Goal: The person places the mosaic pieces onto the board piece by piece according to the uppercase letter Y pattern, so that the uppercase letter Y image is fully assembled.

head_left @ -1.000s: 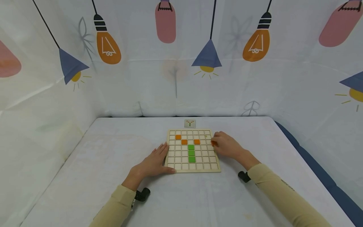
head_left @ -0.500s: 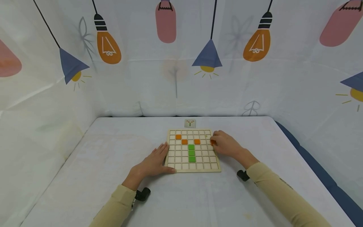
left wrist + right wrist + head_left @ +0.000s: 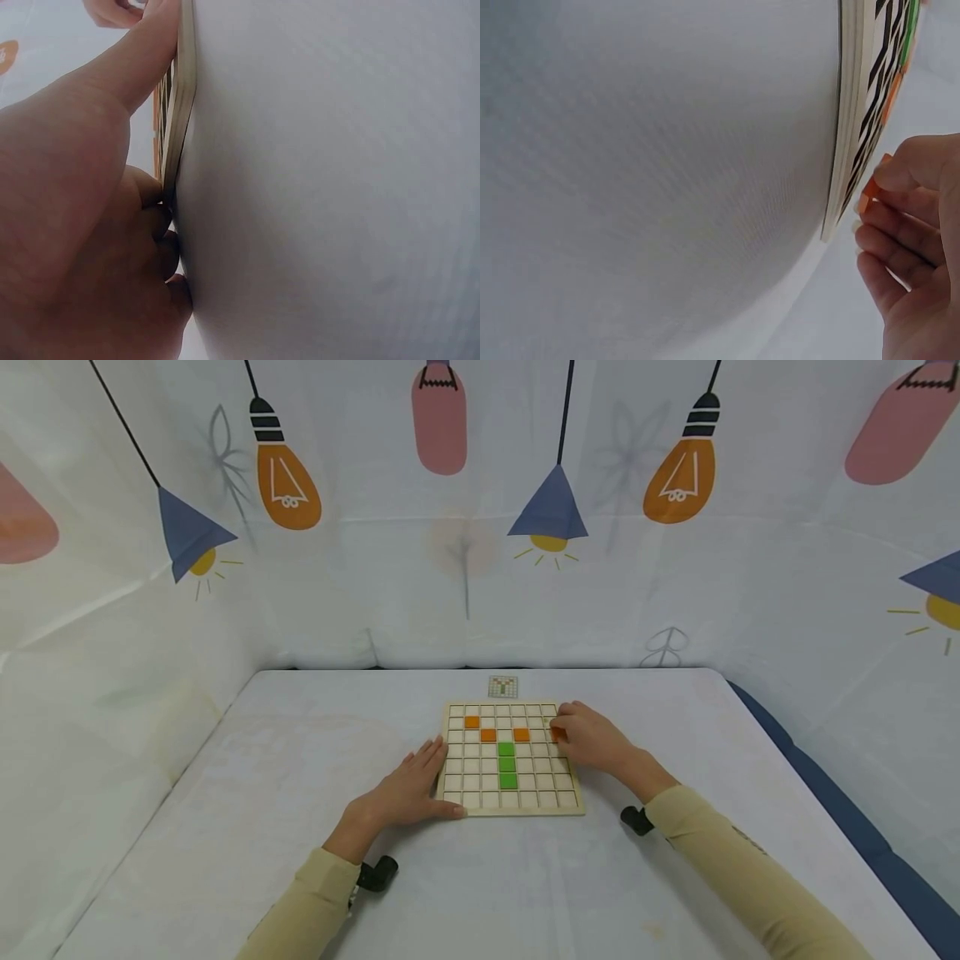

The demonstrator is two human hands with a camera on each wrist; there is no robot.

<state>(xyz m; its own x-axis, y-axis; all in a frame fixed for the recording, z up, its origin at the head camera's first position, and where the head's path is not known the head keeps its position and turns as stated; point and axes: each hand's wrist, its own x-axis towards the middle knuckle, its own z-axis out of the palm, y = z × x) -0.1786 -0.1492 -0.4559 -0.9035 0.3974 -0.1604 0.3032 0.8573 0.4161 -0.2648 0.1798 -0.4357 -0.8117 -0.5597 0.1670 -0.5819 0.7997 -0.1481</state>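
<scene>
A pale wooden grid board lies on the table, with orange tiles and a column of green tiles in its squares. My left hand rests against its left side, fingers extended along the edge and thumb at the front corner. Thumb and fingers of my right hand pinch an orange tile over the board's right side. In the right wrist view that tile is just above the grid surface, apart from it. The left wrist view shows the left hand touching the board's edge.
Behind the board lies a small card printed with a grid pattern. The white table reaches back to a hanging cloth printed with lamps. Each wrist carries a black camera.
My right hand has shifted slightly left, inward over the board's right edge, with the orange tile still pinched. The left hand and the board have stayed put.
</scene>
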